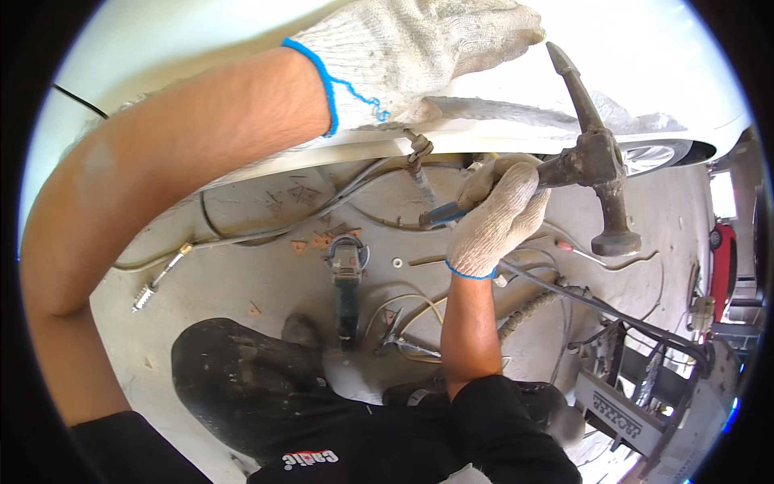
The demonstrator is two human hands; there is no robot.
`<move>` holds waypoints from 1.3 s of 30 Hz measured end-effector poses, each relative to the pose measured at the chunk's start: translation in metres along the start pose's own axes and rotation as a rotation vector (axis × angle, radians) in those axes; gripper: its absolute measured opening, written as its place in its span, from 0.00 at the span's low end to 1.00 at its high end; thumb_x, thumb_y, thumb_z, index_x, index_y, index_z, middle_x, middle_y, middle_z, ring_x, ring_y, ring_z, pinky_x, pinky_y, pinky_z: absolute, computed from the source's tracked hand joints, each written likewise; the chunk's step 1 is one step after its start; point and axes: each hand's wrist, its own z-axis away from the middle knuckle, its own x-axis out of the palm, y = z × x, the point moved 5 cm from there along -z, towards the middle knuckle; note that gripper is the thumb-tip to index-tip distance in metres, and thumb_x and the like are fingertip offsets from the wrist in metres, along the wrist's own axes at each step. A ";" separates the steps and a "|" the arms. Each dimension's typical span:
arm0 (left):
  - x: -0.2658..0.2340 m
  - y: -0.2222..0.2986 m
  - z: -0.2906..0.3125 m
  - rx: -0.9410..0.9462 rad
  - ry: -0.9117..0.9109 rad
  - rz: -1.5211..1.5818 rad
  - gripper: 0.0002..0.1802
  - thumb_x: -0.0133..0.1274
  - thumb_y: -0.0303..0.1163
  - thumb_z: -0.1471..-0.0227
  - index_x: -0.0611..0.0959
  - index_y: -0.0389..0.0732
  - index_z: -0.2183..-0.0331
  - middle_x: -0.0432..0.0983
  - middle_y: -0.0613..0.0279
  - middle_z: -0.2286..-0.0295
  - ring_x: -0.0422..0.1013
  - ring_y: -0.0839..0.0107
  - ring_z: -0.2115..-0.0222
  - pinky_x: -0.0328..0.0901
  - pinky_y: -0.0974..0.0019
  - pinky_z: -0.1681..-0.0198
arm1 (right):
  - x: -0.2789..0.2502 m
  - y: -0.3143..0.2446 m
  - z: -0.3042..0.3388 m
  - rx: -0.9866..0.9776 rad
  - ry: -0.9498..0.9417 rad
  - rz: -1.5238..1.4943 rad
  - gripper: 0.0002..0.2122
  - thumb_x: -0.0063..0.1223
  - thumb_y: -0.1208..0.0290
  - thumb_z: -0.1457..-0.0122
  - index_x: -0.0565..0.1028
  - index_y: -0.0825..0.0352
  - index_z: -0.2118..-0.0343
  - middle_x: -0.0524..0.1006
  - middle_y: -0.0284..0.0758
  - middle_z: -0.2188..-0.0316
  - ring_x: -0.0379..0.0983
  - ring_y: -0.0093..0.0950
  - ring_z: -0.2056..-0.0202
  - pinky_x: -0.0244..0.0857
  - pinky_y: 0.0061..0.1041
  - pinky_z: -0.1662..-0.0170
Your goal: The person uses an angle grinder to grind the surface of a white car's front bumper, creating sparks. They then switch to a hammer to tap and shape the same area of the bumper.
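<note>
My left hand [427,56], in a knitted white glove with a blue cuff, lies against the side of a white car [661,60]. Its fingers are stretched out along the panel, above a rough grey strip [516,110] near the lower edge. In my right hand [500,214], gloved the same way, is a hammer [595,161], gripped by its handle. The hammer's worn metal head has a long pointed end up and a round face down, close to the panel. A blue part of the handle sticks out behind the fist. Part of the handle is hidden by the fingers.
Below lie an angle grinder [347,282], hoses [290,234], a red-handled screwdriver [576,251], an air fitting [161,278] and several orange scraps [299,247]. A jointed metal rod [419,157] hangs at the sill. A grey machine [637,415] stands right; a wheel [645,157] shows far right.
</note>
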 end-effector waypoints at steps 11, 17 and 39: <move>0.049 0.016 0.064 -0.135 -0.012 -0.197 0.41 0.63 0.46 0.59 0.74 0.41 0.43 0.64 0.63 0.39 0.57 0.66 0.37 0.54 0.62 0.33 | -0.020 0.016 0.006 -0.184 -0.027 0.237 0.19 0.49 0.52 0.33 0.68 0.67 0.66 0.65 0.28 0.85 0.58 0.16 0.86 0.54 0.19 0.83; 0.052 0.018 0.073 -0.227 0.026 -0.039 0.40 0.65 0.42 0.61 0.76 0.43 0.44 0.62 0.67 0.38 0.58 0.68 0.37 0.55 0.63 0.34 | -0.016 0.017 0.003 -0.247 -0.039 0.310 0.14 0.50 0.59 0.33 0.67 0.67 0.65 0.67 0.29 0.83 0.60 0.16 0.84 0.56 0.17 0.80; 0.045 0.021 0.067 -0.088 0.058 -0.174 0.35 0.65 0.45 0.56 0.77 0.39 0.48 0.67 0.61 0.42 0.61 0.64 0.40 0.58 0.59 0.36 | -0.021 0.026 -0.007 -0.048 0.047 0.329 0.17 0.55 0.56 0.36 0.68 0.67 0.65 0.66 0.26 0.83 0.61 0.14 0.83 0.57 0.18 0.81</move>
